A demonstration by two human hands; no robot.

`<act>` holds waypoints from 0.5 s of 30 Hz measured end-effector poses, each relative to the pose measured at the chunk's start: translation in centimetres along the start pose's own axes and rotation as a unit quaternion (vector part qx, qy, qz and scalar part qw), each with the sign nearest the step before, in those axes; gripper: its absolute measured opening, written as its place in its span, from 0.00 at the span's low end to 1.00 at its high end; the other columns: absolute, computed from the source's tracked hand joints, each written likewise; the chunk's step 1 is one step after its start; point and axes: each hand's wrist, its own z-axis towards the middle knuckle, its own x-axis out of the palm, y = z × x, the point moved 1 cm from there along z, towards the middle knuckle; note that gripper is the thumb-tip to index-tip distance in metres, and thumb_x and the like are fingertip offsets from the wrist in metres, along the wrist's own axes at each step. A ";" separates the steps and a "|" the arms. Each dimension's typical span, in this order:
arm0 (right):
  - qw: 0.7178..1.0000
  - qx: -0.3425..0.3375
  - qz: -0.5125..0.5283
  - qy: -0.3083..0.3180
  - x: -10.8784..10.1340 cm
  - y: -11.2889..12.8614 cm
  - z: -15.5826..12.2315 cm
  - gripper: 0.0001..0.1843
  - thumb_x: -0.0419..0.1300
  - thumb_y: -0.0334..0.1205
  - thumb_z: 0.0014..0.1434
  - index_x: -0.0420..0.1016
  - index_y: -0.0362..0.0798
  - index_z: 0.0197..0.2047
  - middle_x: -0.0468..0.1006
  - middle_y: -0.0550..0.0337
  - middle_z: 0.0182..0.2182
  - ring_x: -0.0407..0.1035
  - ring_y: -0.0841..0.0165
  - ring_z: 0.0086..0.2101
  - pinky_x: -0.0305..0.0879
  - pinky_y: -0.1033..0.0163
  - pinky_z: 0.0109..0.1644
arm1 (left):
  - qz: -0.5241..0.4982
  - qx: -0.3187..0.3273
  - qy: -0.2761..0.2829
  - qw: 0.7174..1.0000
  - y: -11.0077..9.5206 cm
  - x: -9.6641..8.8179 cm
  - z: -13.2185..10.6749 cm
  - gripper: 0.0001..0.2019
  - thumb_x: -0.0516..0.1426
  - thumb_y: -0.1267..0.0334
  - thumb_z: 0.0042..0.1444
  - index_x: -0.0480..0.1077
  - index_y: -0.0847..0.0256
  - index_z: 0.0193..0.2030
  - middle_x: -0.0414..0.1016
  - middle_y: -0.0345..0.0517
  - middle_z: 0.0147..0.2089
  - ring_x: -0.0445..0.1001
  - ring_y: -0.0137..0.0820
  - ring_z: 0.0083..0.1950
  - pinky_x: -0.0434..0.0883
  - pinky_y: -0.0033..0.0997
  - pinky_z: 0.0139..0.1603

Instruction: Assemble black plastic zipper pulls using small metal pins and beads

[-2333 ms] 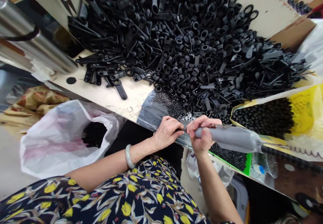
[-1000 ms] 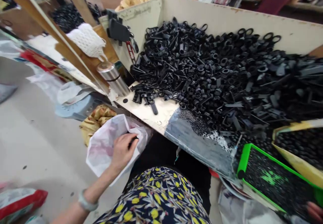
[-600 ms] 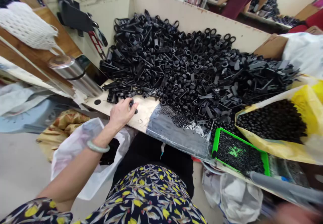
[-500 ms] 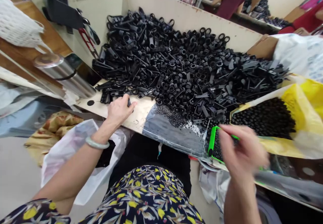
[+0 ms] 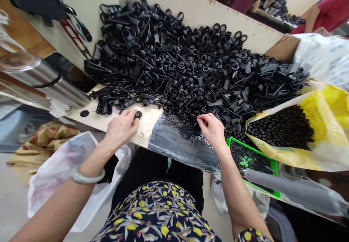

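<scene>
A big heap of black plastic parts (image 5: 191,63) covers the workbench (image 5: 148,123). My left hand (image 5: 121,127) rests at the bench's near edge with its fingers pinched on one black plastic part (image 5: 137,115). My right hand (image 5: 212,129) reaches over a patch of small dark screws (image 5: 184,125) on a clear sheet, fingers curled in a pinch at the foot of the heap; what they hold is too small to make out. A grey power screwdriver (image 5: 289,190) lies unheld at the lower right.
A green tray (image 5: 252,160) of small black bits sits by the right wrist. A yellow bag (image 5: 324,125) holds black pieces at right. A steel flask (image 5: 40,76) lies at left, red snips (image 5: 72,36) hang above. A white plastic bag (image 5: 62,173) hangs below the bench.
My left hand went from the white bag up to the bench and took hold of a black part. My right hand left the screwdriver and moved to the small screws.
</scene>
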 end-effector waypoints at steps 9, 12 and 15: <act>0.996 -0.080 0.033 0.018 2.3 3.6 -0.5 0.10 0.58 0.41 0.73 0.81 0.53 0.43 0.80 0.59 0.38 0.74 0.65 0.40 0.67 0.60 0.48 | -0.025 0.069 0.084 0.994 -0.1 -0.2 1.5 0.19 0.50 0.56 0.63 0.69 0.62 0.56 0.79 0.58 0.48 0.79 0.51 0.49 0.73 0.43 0.46; 0.997 -0.031 0.059 -0.040 1.4 1.8 -0.7 0.10 0.57 0.42 0.73 0.81 0.53 0.44 0.80 0.59 0.37 0.74 0.66 0.38 0.68 0.61 0.46 | -0.043 0.093 0.061 0.993 0.2 0.0 1.4 0.20 0.49 0.58 0.60 0.71 0.63 0.55 0.79 0.60 0.48 0.79 0.52 0.49 0.74 0.45 0.48; 0.987 0.057 0.051 -0.139 -0.1 -0.9 -0.1 0.11 0.57 0.43 0.71 0.81 0.51 0.46 0.80 0.58 0.38 0.73 0.66 0.35 0.68 0.60 0.44 | -0.116 0.077 0.014 0.990 0.7 0.5 1.2 0.21 0.48 0.59 0.59 0.72 0.63 0.55 0.79 0.60 0.52 0.79 0.51 0.52 0.73 0.46 0.52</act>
